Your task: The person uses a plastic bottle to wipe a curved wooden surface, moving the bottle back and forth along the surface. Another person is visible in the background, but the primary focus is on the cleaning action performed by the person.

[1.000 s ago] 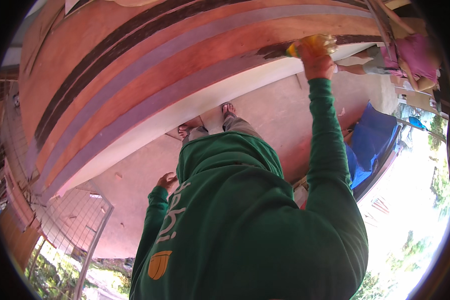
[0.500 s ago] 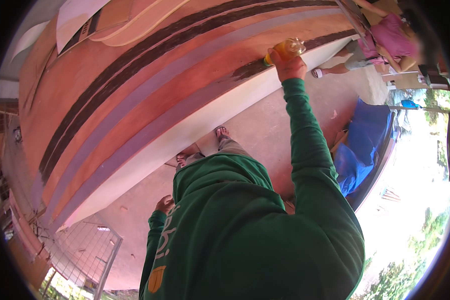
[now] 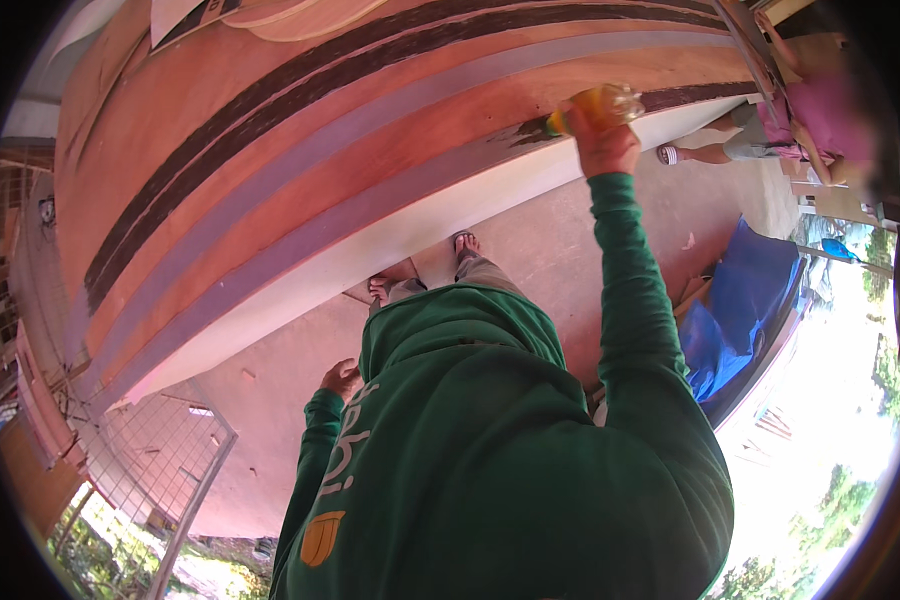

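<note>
My right hand (image 3: 608,150) is wrapped round a clear bottle (image 3: 602,103) with amber contents, its arm stretched out. The bottle's yellow-green end points left, against or very near a wet-looking dark brown patch (image 3: 532,132) on a long curved board surface (image 3: 300,190). That surface carries painted bands of orange, purple and dark brown. The bottle is slightly blurred, and my palm hides part of it. My left hand (image 3: 341,378) hangs low beside my body, loosely curved, with nothing visible in it.
A pale ledge (image 3: 410,228) runs along the board's lower edge, close to my feet. At the upper right another person in a pink top (image 3: 832,115) stands by the board. A blue tarp (image 3: 735,310) lies to the right; a wire mesh panel (image 3: 160,455) stands lower left.
The view has shifted, so the scene sits a little lower and to the right. My right hand still grips the bottle near the dark patch. My left hand stays low.
</note>
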`<state>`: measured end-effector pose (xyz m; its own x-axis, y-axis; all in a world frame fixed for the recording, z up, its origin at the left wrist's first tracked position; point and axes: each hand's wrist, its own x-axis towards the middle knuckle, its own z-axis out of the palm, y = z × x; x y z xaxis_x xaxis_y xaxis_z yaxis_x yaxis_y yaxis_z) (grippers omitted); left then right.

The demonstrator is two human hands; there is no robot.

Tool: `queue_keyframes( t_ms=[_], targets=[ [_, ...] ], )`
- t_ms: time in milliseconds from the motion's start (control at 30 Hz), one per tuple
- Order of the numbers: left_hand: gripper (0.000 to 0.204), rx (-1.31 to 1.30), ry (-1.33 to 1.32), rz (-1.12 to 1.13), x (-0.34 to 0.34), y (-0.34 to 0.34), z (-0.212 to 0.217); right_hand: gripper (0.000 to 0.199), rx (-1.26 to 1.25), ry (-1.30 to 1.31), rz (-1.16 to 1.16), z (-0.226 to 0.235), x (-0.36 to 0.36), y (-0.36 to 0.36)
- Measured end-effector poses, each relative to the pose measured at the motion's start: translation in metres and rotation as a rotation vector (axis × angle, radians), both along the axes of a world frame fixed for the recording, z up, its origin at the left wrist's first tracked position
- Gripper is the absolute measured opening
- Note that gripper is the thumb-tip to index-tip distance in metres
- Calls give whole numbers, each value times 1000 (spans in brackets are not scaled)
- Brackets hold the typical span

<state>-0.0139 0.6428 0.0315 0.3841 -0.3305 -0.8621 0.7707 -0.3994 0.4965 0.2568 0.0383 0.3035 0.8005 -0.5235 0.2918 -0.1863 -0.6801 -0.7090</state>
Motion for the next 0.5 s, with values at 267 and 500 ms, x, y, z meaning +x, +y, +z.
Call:
queue_keyframes(
  t_ms=[267, 500],
  targets=[
    [77, 143, 0, -170, -10, 12, 7, 54, 9, 117, 200, 10, -5, 108],
    [70, 256, -7, -81, 9, 18, 32, 41, -21, 181, -127, 15, 10, 33]
  ],
)
